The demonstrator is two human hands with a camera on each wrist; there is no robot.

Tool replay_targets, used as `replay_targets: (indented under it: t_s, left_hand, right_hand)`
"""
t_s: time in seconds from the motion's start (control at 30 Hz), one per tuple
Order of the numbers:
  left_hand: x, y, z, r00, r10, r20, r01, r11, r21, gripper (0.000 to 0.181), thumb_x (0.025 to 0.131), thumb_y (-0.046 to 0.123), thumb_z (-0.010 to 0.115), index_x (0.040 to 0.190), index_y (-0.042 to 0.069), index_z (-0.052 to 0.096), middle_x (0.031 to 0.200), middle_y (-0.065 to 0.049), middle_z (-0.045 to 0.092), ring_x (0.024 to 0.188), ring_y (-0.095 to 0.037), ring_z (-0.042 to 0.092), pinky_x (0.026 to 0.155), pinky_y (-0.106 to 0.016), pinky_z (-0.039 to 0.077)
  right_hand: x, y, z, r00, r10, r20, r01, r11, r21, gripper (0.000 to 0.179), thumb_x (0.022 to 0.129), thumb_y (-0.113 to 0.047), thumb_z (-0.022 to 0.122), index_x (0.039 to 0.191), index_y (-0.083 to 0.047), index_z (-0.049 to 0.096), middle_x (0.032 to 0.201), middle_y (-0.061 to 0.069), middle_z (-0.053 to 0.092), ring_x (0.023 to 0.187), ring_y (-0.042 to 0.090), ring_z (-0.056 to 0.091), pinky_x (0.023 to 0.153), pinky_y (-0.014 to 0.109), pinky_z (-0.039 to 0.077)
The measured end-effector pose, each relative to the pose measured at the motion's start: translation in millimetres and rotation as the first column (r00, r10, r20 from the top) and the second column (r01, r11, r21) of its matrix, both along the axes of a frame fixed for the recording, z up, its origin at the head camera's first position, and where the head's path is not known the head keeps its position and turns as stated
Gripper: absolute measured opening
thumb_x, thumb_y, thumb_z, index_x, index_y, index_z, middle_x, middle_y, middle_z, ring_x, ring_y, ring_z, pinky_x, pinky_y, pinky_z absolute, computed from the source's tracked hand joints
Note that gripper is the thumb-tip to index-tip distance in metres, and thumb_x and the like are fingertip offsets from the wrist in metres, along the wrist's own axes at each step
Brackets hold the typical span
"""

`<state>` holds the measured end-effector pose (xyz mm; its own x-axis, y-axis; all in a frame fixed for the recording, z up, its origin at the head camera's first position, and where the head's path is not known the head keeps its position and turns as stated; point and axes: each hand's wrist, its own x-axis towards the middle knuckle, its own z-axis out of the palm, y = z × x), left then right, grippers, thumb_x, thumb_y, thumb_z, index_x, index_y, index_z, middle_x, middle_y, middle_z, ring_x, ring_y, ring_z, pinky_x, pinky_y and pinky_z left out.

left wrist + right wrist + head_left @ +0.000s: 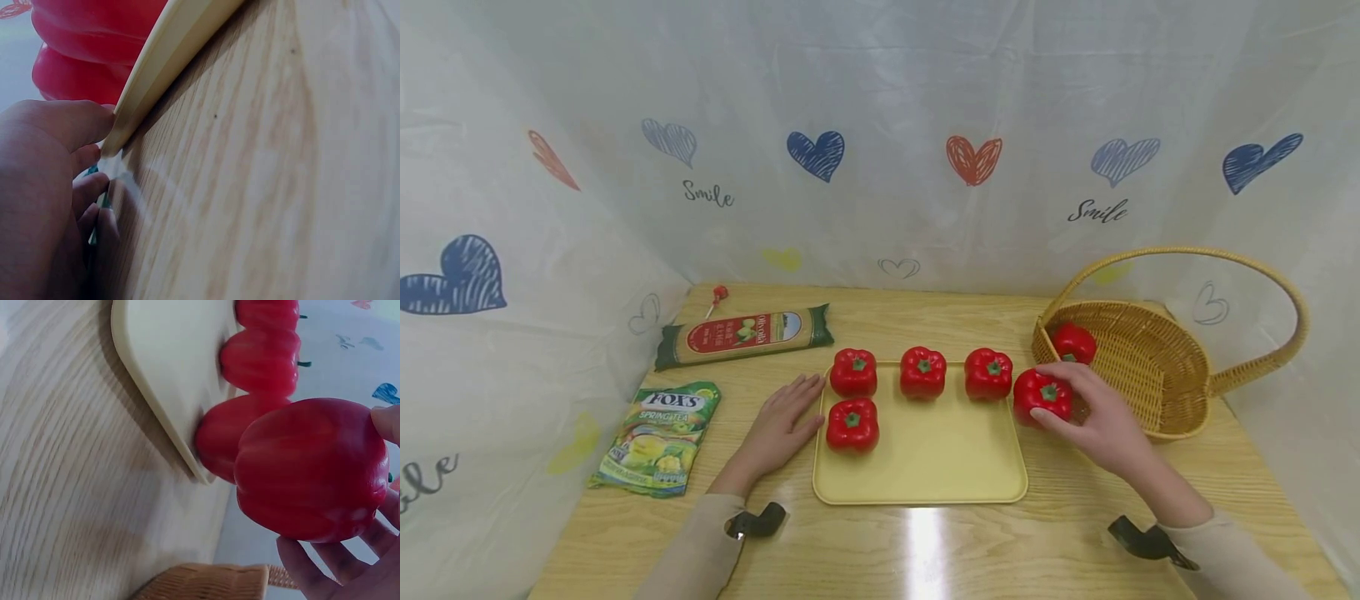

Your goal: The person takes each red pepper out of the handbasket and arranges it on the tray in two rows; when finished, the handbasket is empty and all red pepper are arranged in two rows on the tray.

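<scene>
My right hand (1099, 417) grips a red bell pepper (312, 469) between thumb and fingers, held up between the tray and the basket. On the yellow tray (936, 458) stand several more red bell peppers: three along the back edge, such as the middle one (922, 372), and one in front at the left (852, 426). My left hand (781, 427) lies beside the tray's left edge, fingers extended, its thumb touching the rim (128, 115). Inside the wicker basket (1180, 350), at its left end, sits another red bell pepper (1074, 342).
At the back left lie a long pasta packet (745, 335) and a red lollipop (719, 293) behind it. A green candy bag (658, 437) rests left of my left hand. The basket's tall handle (1292, 308) arches above it. A white printed curtain (887, 83) encloses the table.
</scene>
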<state>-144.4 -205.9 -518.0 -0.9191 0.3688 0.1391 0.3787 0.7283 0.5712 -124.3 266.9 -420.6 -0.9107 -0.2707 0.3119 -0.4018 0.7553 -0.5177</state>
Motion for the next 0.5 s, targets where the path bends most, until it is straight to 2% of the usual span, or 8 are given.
replay_targets:
  t_s: [0.1,0.17,0.23,0.3,0.47,0.5]
  left_hand:
    - [-0.1,0.1,-0.1,1.0,0.0,0.001,0.0,1.0,0.002,0.062,0.102,0.034,0.06,0.157,0.01,0.041,0.161,-0.012,0.039,0.152,-0.034,0.026,0.124,-0.054,0.016]
    - [-0.2,0.0,-0.7,1.0,0.0,0.001,0.0,1.0,0.002,0.062,0.102,0.034,0.06,0.157,0.01,0.041,0.161,-0.012,0.039,0.152,-0.034,0.026,0.124,-0.054,0.016]
    - [-0.3,-0.3,-1.3,1.0,-0.001,0.0,0.001,1.0,0.002,0.063,0.102,0.034,0.06,0.157,0.01,0.041,0.161,-0.012,0.039,0.152,-0.034,0.026,0.124,-0.054,0.016]
    - [-0.3,-0.4,-1.8,1.0,-0.002,0.0,0.002,1.0,0.003,0.063,0.102,0.034,0.06,0.157,0.01,0.041,0.161,-0.012,0.039,0.152,-0.034,0.025,0.124,-0.054,0.016]
    - [-0.4,-0.7,-2.0,1.0,-0.005,-0.003,0.005,1.0,0.005,0.063,0.102,0.034,0.06,0.157,0.011,0.041,0.161,-0.012,0.039,0.153,-0.034,0.025,0.124,-0.054,0.016]
    - [-0.4,-0.8,-2.0,1.0,-0.005,-0.004,0.005,1.0,0.004,0.063,0.102,0.034,0.06,0.157,0.011,0.041,0.161,-0.012,0.039,0.153,-0.034,0.025,0.124,-0.054,0.016]
  right_hand:
    - [0.4,-3,-2.4,1.0,0.011,0.006,-0.011,1.0,0.003,0.052,0.083,-0.025,0.086,0.131,-0.021,0.065,0.13,-0.001,0.062,0.121,0.027,0.059,0.093,0.038,0.052]
    - [0.7,-6,-3.7,1.0,0.024,0.014,-0.024,1.0,-0.002,0.052,0.084,-0.025,0.086,0.132,-0.021,0.064,0.132,0.0,0.062,0.123,0.029,0.058,0.096,0.043,0.052]
    - [1.1,-9,-4.4,0.999,0.036,0.024,-0.036,0.999,-0.011,0.052,0.085,-0.025,0.085,0.132,-0.021,0.064,0.133,0.001,0.061,0.125,0.031,0.057,0.097,0.053,0.051]
    - [1.2,-11,-5.2,0.999,0.046,0.028,-0.045,0.999,-0.019,0.052,0.085,-0.026,0.085,0.132,-0.02,0.064,0.133,0.002,0.061,0.126,0.032,0.057,0.1,0.046,0.051]
    - [1.0,-17,-8.9,0.998,0.057,0.011,-0.057,0.998,-0.021,0.053,0.084,-0.026,0.086,0.132,-0.02,0.064,0.132,0.0,0.062,0.12,0.026,0.06,0.095,0.012,0.044]
    - [0.9,-19,-9.8,0.998,0.063,0.009,-0.062,0.998,-0.024,0.053,0.084,-0.026,0.086,0.131,-0.019,0.065,0.131,0.0,0.062,0.119,0.025,0.06,0.094,0.013,0.046]
